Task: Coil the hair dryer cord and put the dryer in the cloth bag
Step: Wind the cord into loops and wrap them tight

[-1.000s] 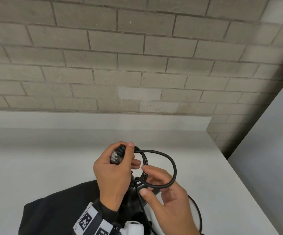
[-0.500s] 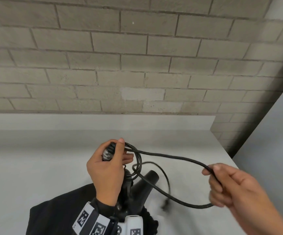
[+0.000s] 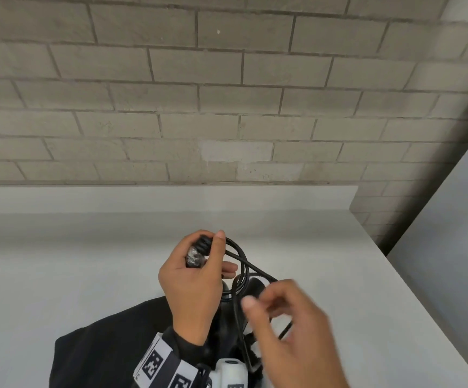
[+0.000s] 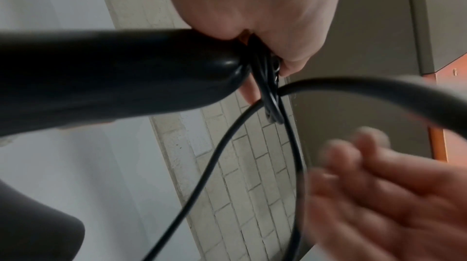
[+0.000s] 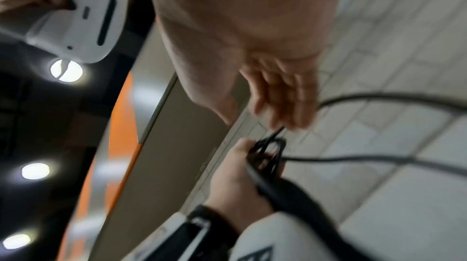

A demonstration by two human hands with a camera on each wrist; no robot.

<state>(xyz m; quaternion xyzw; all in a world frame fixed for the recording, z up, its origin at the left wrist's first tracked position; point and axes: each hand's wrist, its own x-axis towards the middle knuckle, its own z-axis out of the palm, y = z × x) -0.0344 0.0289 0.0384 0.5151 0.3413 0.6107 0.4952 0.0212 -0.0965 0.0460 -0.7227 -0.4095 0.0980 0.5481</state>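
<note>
My left hand (image 3: pixel 199 273) holds the black hair dryer (image 4: pixel 113 77) upright by the end of its handle. The same hand grips several loops of the black cord (image 3: pixel 241 264) against it. The dryer's body (image 3: pixel 255 287) hangs below that hand, over the black cloth bag (image 3: pixel 101 354) lying on the table. My right hand (image 3: pixel 266 298), blurred with motion, is just right of the left hand and pinches a stretch of cord (image 5: pixel 278 131) at its fingertips. A slack length of cord (image 5: pixel 379 159) trails off below it.
The white table (image 3: pixel 87 261) runs back to a grey brick wall (image 3: pixel 227 107). Its right edge (image 3: pixel 412 289) drops off beside a grey panel (image 3: pixel 457 247). A white wrist camera (image 3: pixel 231 373) sits on my left forearm.
My right hand, which had drawn the cord out far to the right, has swung back in beside the left hand with the cord. The left hand has kept its grip.
</note>
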